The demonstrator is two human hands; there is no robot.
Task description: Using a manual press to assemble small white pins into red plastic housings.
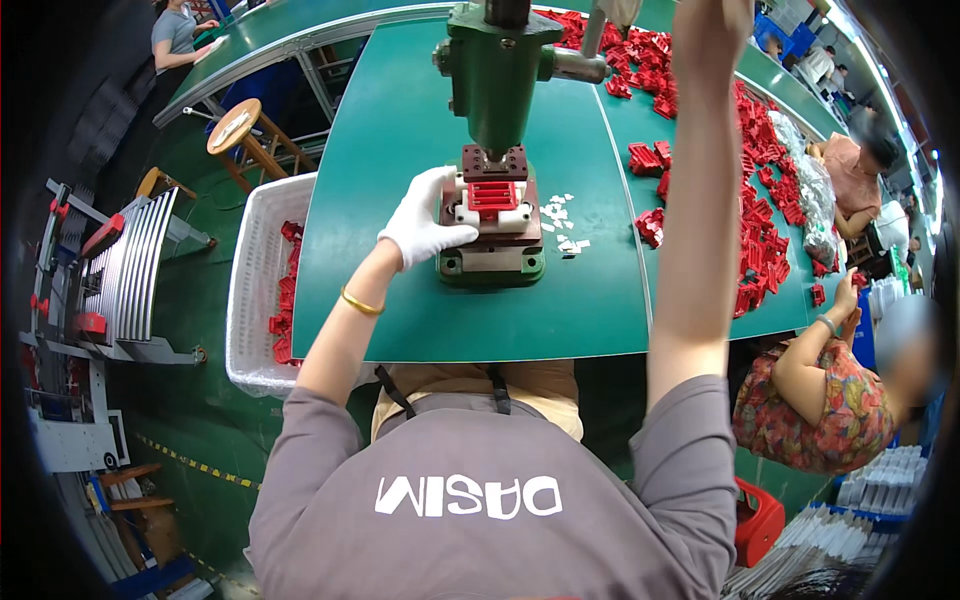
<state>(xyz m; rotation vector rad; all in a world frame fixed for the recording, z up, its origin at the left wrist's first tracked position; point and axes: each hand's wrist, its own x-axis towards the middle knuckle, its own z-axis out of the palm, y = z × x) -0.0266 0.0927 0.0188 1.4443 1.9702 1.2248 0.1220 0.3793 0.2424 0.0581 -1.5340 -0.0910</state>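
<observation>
A green hand press (490,90) stands on the table, its ram lowered close over a red slotted plastic part (491,198). This part sits between white blocks in the press fixture (515,238). My left hand (425,225), in a white glove, curls round the fixture's left side, thumb at the front and fingers farther back. My right hand (712,25) is raised at the top edge, to the right of the press's side lever (580,66). It is blurred and partly cut off, so its fingers and anything in them are hidden. Small white chips (558,212) lie right of the fixture.
Red plastic parts (762,260) are heaped along the table's right side beside clear plastic bags (815,190). A white basket (250,290) with red parts stands at the table's left. A wooden stool (235,125) is farther left. A co-worker in a floral top (820,400) sits at right.
</observation>
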